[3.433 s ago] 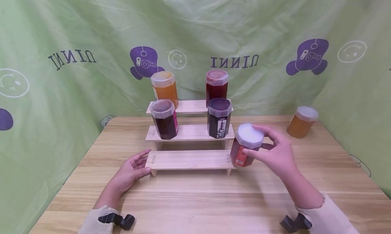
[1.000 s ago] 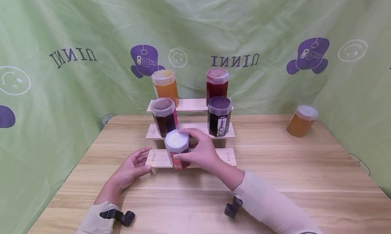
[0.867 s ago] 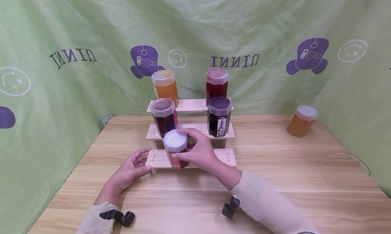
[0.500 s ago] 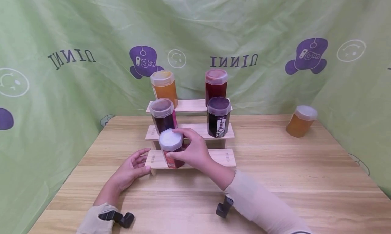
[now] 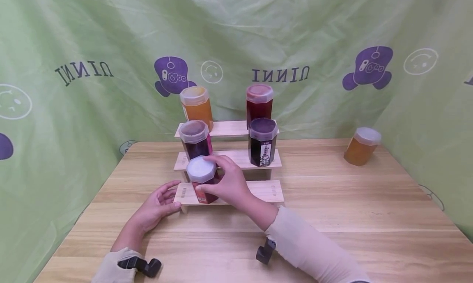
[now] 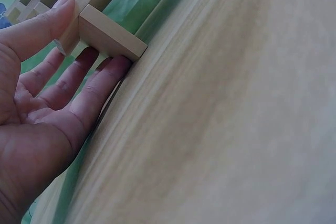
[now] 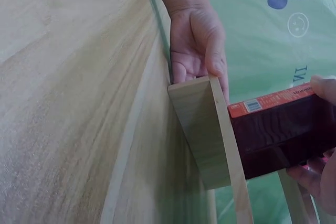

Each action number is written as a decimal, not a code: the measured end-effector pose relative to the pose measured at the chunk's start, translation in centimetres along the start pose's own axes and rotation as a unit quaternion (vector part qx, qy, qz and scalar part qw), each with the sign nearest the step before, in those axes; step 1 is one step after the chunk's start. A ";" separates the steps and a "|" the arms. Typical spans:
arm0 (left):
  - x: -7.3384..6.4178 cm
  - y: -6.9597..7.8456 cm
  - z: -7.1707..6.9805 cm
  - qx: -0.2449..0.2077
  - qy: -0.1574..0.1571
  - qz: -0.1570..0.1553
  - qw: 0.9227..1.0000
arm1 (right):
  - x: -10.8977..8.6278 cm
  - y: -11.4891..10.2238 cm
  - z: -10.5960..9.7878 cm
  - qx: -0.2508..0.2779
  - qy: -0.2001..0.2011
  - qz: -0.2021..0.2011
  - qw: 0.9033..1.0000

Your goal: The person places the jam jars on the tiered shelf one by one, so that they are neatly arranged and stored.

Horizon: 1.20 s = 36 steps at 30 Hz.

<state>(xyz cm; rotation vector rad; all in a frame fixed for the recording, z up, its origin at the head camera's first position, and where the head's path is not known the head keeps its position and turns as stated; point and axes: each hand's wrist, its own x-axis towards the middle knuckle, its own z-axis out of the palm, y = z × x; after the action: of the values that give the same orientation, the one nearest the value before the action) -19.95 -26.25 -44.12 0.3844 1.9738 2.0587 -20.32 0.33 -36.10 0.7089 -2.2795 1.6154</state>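
My right hand (image 5: 232,185) grips a dark red jar (image 5: 205,193) with a white octagonal lid and red label, thumb in front and fingers behind. The jar stands upright at the left part of the lowest step of a three-tier wooden stand (image 5: 261,189). In the right wrist view its base meets the step board (image 7: 229,135). My left hand (image 5: 155,211) rests at the stand's left end. Seen from the left wrist, the thumb touches the step's edge and loosely extended fingertips touch the leg (image 6: 113,36).
Two dark purple jars, left (image 5: 196,141) and right (image 5: 262,143), occupy the middle step. On the top step stand an orange jar (image 5: 197,108) and a red jar (image 5: 259,104). Another orange jar (image 5: 362,147) sits on the wooden table (image 5: 332,233) at far right, before a green curtain (image 5: 236,36).
My right hand has carried the red-labelled jar leftward from beside the stand's right end, across the lowest step, to its left part. My left hand has stayed at the stand's left end.
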 end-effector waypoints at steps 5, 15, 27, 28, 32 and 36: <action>0.0 0.0 0.1 -0.003 -0.001 -0.002 1.000 | -0.3 0.2 -0.5 0.036 -0.012 0.011 0.999; -0.1 0.1 0.1 -0.002 0.003 -0.004 1.000 | -1.6 0.4 -1.9 0.081 0.009 -0.013 0.997; -0.2 0.2 0.2 0.006 0.002 -0.001 1.000 | -2.7 0.8 -3.4 0.084 0.029 -0.068 0.994; -0.2 0.2 0.2 0.008 0.004 -0.002 1.000 | -2.8 0.8 -3.6 0.089 0.027 -0.071 0.993; -0.2 0.2 0.2 0.013 0.009 -0.006 1.000 | -3.2 0.9 -4.3 0.095 0.016 -0.080 0.992; -0.2 0.2 0.2 0.014 0.010 -0.007 1.000 | -3.6 1.0 -5.1 0.089 0.005 -0.089 0.992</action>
<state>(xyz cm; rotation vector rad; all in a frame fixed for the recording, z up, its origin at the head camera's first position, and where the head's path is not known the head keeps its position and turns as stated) -19.69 -26.16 -43.92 0.3561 2.0118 2.0361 -18.12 6.20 -36.84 0.9170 -2.0180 1.7437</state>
